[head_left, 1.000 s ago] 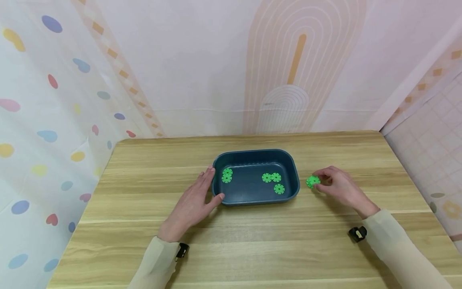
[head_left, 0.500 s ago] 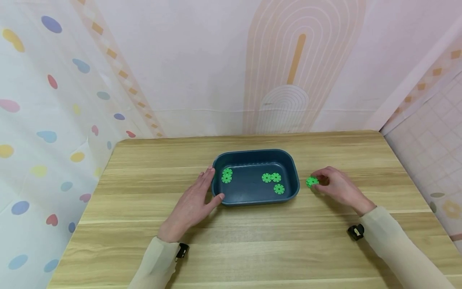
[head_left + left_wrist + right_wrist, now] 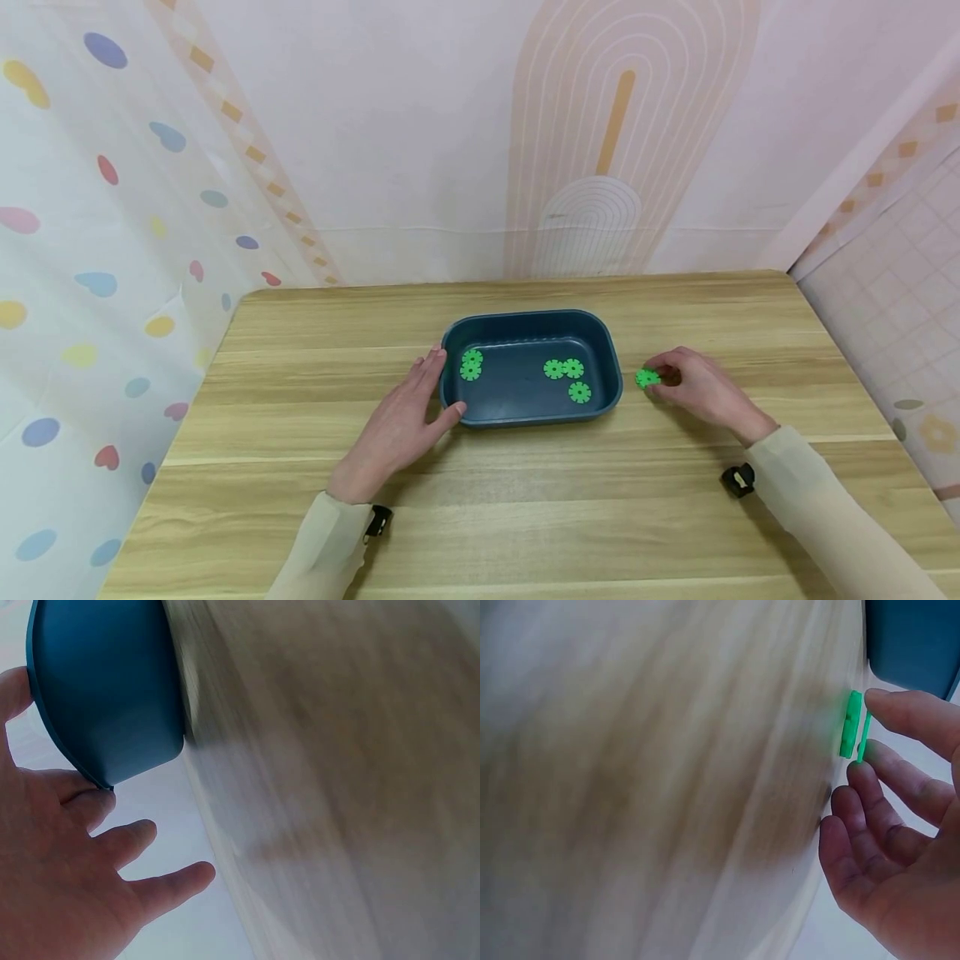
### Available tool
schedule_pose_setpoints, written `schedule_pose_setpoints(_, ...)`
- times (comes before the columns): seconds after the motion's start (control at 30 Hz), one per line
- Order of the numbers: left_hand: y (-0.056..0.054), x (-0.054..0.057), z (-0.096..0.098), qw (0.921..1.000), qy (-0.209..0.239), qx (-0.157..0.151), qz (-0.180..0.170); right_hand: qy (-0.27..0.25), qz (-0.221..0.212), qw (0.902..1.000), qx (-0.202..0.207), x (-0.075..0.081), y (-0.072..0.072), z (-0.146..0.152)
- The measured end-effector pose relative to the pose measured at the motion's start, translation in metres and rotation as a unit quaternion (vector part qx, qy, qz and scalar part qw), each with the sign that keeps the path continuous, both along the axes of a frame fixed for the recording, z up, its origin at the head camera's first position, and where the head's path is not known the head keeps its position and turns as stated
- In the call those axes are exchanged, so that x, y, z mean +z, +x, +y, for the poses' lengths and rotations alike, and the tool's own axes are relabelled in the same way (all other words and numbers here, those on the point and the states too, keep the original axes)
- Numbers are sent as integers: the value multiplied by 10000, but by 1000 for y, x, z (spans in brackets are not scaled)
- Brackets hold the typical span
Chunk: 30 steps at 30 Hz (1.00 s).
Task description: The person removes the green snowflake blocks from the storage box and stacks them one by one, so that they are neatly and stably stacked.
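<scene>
A dark blue rectangular tray (image 3: 510, 396) lies mid-table in the head view, with several green notched discs (image 3: 579, 392) in it. My left hand (image 3: 392, 425) rests against the tray's left end, fingers extended and spread. The left wrist view has its thumb and a fingertip touching the tray rim (image 3: 64, 754). Right of the tray, my right hand (image 3: 705, 387) pinches a thin green notched disc (image 3: 864, 736) between thumb and fingertips. Just under that disc, slightly apart from it, a thicker green piece (image 3: 850, 724), perhaps stacked discs, sits on the table.
The wooden table (image 3: 525, 517) extends around the tray on all sides. A patterned cloth (image 3: 420, 150) hangs behind it, and another stretch with coloured spots (image 3: 107, 50) hangs at the left. Each wrist wears a small black camera (image 3: 738, 480).
My right hand has shifted slightly left and down over the green pieces, with the disc between its fingertips. The left hand and tray stay where they were.
</scene>
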State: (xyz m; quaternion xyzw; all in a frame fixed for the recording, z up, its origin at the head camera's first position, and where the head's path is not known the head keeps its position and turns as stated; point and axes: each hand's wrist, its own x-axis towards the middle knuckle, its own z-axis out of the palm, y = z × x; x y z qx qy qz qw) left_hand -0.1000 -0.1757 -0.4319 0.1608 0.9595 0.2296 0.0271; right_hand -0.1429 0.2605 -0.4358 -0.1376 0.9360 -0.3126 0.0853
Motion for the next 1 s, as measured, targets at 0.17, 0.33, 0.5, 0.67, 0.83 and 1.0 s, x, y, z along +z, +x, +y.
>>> schedule_pose_setpoints(0.17, 0, 0, 0, 10000, -14, 7, -33, 25, -48, 10000, -19, 0, 0, -1)
schedule_pose_setpoints(0.33, 0, 0, 0, 10000, -25, -6, -31, 50, -48, 10000, -17, 0, 0, -1)
schedule_pose_setpoints(0.5, 0, 0, 0, 10000, -31, -9, -30, 60, -65, 10000, -27, 0, 0, -1)
schedule_pose_setpoints(0.67, 0, 0, 0, 10000, -29, -10, -31, 68, -97, 9999, -35, 0, 0, -2)
schedule_pose_setpoints(0.83, 0, 0, 0, 10000, -21, -24, -10, 79, -90, 9999, -46, 0, -1, -2)
schedule_pose_setpoints(1.0, 0, 0, 0, 10000, -23, -28, -5, 80, -100, 9999, -34, 0, -2, -2)
